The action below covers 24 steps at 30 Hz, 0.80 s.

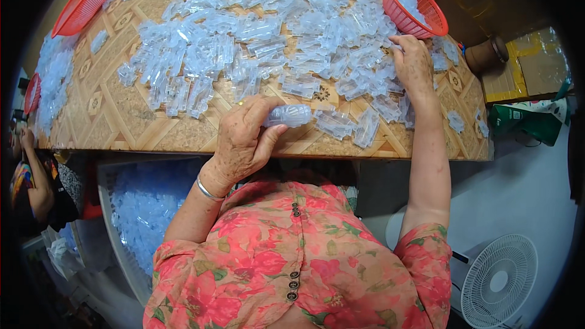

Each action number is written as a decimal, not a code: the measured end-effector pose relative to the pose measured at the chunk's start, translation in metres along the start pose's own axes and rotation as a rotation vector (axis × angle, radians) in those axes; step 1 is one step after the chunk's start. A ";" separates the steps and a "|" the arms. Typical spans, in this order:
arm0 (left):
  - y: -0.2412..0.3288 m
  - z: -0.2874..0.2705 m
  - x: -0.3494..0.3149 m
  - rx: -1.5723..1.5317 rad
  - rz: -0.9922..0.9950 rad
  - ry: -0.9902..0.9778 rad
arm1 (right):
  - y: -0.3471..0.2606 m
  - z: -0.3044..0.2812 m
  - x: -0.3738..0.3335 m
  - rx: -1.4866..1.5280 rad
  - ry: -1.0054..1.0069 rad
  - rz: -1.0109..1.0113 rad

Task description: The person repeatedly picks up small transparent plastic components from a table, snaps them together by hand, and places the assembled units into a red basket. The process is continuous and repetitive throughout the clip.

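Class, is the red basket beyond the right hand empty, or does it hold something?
Not empty: clear plastic pieces show inside the red basket, within its rim. How full, I cannot tell.

Clear plastic piece (290, 116), held sideways, heaped clear pieces (210, 53) beyond

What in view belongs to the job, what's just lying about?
Likely in the job:
rounded clear plastic piece in the left hand
clear plastic pieces strewn on the patterned brown table
red plastic basket of clear pieces near the right hand

Apparently just lying about:
white round-caged fan
brown cylindrical object
yellow-taped brown cardboard box
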<state>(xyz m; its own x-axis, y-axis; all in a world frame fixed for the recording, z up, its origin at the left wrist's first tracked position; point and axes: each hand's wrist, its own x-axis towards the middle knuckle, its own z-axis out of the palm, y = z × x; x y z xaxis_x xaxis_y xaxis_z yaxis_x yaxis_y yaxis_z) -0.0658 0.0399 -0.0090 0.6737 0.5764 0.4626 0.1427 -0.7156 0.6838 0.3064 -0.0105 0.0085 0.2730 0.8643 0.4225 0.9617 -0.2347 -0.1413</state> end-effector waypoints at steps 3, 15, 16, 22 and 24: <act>-0.004 -0.001 0.001 0.057 0.069 -0.024 | 0.002 0.007 0.012 -0.114 -0.095 0.052; -0.007 0.002 0.002 0.043 0.079 -0.016 | -0.007 -0.023 -0.035 0.476 0.042 0.294; -0.007 0.002 0.002 0.040 0.084 -0.014 | -0.011 -0.034 -0.051 0.563 0.054 0.314; -0.009 0.005 0.001 0.058 0.101 0.006 | -0.057 -0.061 -0.140 0.257 0.102 0.141; -0.010 0.007 -0.001 0.059 0.117 0.018 | -0.057 -0.052 -0.153 0.136 0.151 0.025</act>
<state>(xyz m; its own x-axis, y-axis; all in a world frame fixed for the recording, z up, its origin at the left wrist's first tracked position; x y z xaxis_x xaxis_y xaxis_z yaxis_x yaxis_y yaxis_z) -0.0628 0.0440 -0.0204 0.6750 0.4945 0.5475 0.1066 -0.7997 0.5908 0.2110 -0.1526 -0.0015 0.3070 0.7798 0.5456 0.9455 -0.1842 -0.2687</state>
